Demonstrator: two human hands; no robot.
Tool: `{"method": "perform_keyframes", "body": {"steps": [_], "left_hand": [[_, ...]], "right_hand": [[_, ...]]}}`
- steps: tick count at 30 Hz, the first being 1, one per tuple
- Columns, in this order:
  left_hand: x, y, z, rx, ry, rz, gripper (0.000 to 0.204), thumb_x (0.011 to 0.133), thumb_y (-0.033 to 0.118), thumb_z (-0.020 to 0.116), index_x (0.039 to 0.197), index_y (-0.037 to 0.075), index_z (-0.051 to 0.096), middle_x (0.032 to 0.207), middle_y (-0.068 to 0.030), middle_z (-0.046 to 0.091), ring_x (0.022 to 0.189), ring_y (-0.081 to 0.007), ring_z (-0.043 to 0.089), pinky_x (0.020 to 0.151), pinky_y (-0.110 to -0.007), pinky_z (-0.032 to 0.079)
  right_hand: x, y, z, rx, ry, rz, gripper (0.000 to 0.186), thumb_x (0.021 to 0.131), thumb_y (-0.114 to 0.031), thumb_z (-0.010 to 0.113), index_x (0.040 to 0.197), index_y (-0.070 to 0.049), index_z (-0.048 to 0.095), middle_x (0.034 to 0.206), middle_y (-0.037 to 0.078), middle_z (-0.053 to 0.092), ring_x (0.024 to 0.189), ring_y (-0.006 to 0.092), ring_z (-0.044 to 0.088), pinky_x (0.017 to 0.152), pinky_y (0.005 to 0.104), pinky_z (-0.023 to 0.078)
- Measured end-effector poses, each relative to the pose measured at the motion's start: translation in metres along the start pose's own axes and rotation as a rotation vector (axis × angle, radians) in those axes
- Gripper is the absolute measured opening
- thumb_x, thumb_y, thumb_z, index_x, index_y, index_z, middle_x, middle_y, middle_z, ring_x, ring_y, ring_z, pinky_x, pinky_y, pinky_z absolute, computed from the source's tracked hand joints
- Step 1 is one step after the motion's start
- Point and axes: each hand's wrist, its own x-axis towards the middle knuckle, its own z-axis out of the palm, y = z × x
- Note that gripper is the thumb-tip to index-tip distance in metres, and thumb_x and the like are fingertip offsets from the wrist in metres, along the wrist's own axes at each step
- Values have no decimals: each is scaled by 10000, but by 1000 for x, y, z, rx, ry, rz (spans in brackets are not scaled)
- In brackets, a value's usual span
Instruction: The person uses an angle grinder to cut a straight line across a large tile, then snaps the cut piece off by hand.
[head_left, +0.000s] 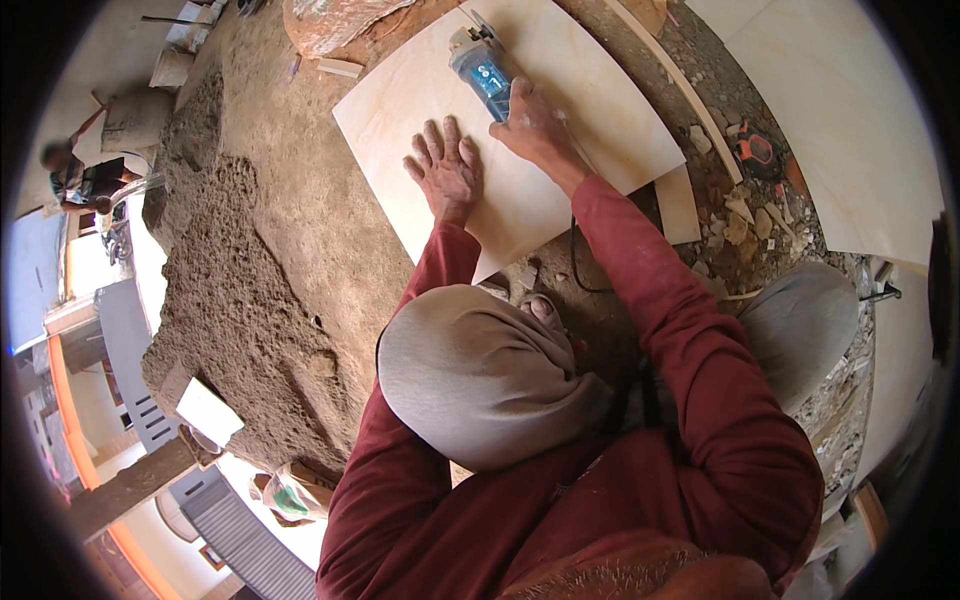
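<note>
We look down on a person in a dark red long-sleeved top crouched over a large pale cream square ceramic tile (520, 120) that lies flat on rough brown earth (280, 250), apparently so that the ground carries it while it is worked. The left hand (447, 170) lies palm down on the tile, fingers spread and holding nothing, which we judge steadies the slab; its arm runs out nearly straight from the shoulder. Just beside it, to its right and a little farther out, the right hand (532, 125) is wrapped around the body of a blue and grey handheld power grinder (480, 65), whose head rests on the tile beyond the knuckles; that forearm comes in at a slant, elbow bent. A black cable (580, 262) trails off the tile edge below the right wrist. Farther right of that hand, an orange tape measure (755, 150) sits among broken rubble (735, 225).
</note>
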Motion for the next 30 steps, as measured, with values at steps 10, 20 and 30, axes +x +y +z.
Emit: {"method": "perform_keyframes", "body": {"steps": [10, 20, 30], "left_hand": [[0, -1, 1, 10, 15, 14, 601, 1114, 499, 341, 1659, 247, 370, 1735, -163, 295, 1607, -438, 206, 1275, -646, 83], [-1, 3, -5, -15, -9, 11, 603, 1113, 492, 329, 1657, 234, 368, 1740, -165, 280, 1608, -442, 199, 1279, -646, 77], [-1, 2, -5, -6, 2, 10, 608, 1112, 497, 324, 1658, 233, 370, 1738, -167, 285, 1610, -439, 195, 1280, -642, 74]], "right_hand": [[-15, 0, -5, 41, -28, 37, 739, 851, -311, 754, 1429, 14, 429, 1405, 295, 569, 1355, 480, 524, 1064, 670, 458], [-26, 6, -9, 24, -9, 50, 666, 845, -311, 769, 1350, -4, 462, 1302, 278, 579, 1244, 467, 597, 1013, 612, 512], [-36, 9, -4, 21, 30, 42, 646, 852, -300, 759, 1350, -9, 466, 1325, 294, 580, 1255, 477, 587, 1008, 629, 511]]}}
